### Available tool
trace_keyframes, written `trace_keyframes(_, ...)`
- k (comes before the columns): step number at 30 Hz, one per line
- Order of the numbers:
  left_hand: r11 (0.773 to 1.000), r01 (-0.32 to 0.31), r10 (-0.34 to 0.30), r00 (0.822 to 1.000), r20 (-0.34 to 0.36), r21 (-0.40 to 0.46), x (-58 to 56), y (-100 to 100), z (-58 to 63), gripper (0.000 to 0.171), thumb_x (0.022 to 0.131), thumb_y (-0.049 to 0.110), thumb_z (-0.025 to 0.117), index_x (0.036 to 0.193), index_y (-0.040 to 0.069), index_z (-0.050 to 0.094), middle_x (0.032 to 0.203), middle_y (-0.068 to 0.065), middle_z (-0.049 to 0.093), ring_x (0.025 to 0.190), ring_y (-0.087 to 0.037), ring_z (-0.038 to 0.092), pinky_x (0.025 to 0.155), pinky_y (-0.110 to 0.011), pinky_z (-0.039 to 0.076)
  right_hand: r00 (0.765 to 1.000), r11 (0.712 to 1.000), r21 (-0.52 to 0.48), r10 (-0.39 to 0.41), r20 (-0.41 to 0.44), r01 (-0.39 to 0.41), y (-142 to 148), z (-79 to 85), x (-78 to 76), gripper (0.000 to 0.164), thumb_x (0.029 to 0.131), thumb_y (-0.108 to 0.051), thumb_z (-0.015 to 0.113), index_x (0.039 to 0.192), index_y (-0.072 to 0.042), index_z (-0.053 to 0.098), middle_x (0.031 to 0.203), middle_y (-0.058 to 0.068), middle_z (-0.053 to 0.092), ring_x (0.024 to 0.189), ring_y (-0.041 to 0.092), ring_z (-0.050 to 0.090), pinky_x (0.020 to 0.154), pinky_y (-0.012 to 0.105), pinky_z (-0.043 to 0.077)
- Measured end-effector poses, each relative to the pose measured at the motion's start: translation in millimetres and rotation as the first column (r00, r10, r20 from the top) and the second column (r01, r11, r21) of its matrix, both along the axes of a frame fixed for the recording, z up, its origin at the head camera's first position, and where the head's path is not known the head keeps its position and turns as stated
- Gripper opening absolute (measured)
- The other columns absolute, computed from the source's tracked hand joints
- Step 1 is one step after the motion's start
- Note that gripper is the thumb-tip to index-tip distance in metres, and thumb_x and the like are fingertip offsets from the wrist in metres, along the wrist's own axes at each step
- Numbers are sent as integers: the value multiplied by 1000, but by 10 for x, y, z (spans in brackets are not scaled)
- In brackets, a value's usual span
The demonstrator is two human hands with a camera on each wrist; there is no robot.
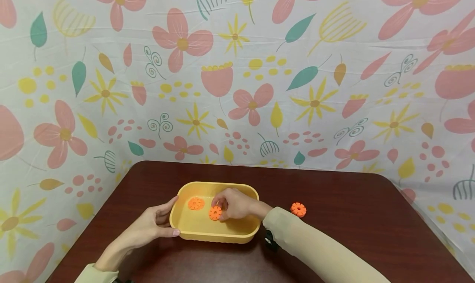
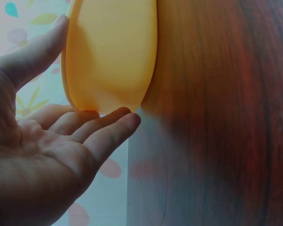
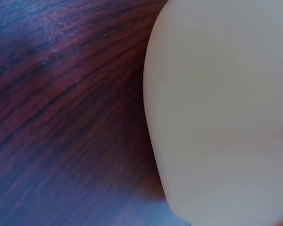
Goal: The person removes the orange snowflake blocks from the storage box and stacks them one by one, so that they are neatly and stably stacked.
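A yellow plastic basin [image 1: 193, 226] with rounded corners stands on the table. My left hand [image 1: 150, 225] holds its left end, thumb at the near corner and fingers along the outside; the left wrist view shows this hand [image 2: 52, 136] touching the basin [image 2: 113, 42] wall. Inside the basin, my right hand [image 1: 237, 203] pinches an orange notched disc [image 1: 211, 214]. Left of it, overlapping orange discs [image 1: 201, 203] lie on the basin floor. In the right wrist view the pale basin wall [image 3: 217, 94] fills the right side and the hand is out of sight.
To the right of the basin, orange notched discs [image 1: 302, 211], seemingly stacked, lie on the dark brown wooden table [image 1: 345, 217]. A flower-patterned cloth [image 1: 259, 126] hangs behind the table's far edge and along the left. My right sleeve [image 1: 315, 242] crosses the near right.
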State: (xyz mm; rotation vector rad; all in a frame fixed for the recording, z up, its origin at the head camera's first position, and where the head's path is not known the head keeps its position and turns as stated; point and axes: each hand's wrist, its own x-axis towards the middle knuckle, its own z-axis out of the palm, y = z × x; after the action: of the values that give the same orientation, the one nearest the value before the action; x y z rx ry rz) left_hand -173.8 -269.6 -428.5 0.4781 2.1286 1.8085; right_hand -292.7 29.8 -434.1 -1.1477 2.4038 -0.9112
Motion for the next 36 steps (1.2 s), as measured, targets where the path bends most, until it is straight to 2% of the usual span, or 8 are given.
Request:
trace_keyframes(6,1000,-4,4,1000,1,-7,-3,1,3,101,92,7,83,165,-5,16,167,-31,19,143,-49,41,100,-31,53,1000,1000,-12,-9,17,9,7,-2,-2,35,77,2,92,106,-7,76,87,4,68,71,8,55,68,22,49)
trace_keyframes(13,1000,-9,9,1000,10,-4,-1,7,10,101,91,6,83,166,-5,16,167,-31,20,143,-49,42,100,-31,54,999,997,-72,-13,39,16,-2,8,15,36,69,6,96,98,-5,78,80,5,70,68,8,56,63,22,49)
trace_keyframes(19,1000,-13,13,1000,3,-17,1,7,16,99,92,5,82,165,-5,16,167,-31,19,143,-50,41,101,-33,53,999,995,-96,-19,46,23,-11,9,25,36,66,6,97,95,-4,79,79,3,71,66,5,56,62,21,50)
trace_keyframes(36,1000,-10,10,1000,2,-12,0,4,14,99,92,4,82,165,-6,16,168,-30,18,145,-50,38,102,-34,52,1000,991,-131,5,24,-2,22,91,121,32,70,9,93,97,-2,79,82,8,70,61,10,54,57,19,45)
